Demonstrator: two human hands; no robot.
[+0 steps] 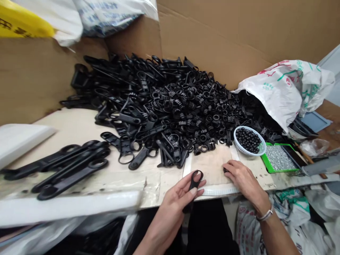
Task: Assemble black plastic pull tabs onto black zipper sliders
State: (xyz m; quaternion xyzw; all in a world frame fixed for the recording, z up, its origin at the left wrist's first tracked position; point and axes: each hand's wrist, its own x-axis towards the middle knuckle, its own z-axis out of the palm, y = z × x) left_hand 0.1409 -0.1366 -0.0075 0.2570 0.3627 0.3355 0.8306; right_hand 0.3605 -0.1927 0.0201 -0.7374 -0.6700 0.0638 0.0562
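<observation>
Above the cream flat worktop (151, 179), the left hand (176, 198) half-closes on a black ringed plastic part (196, 180); the right hand (245, 180) pinches a small black piece (225, 170).

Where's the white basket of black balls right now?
Head view, right side: the basket sits between the pile of black parts and the green tray.

Black ringed part (196, 180), ring end up

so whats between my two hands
Just bare tan board and a white strip along its front, between left hand and right hand, in the head view.
</observation>
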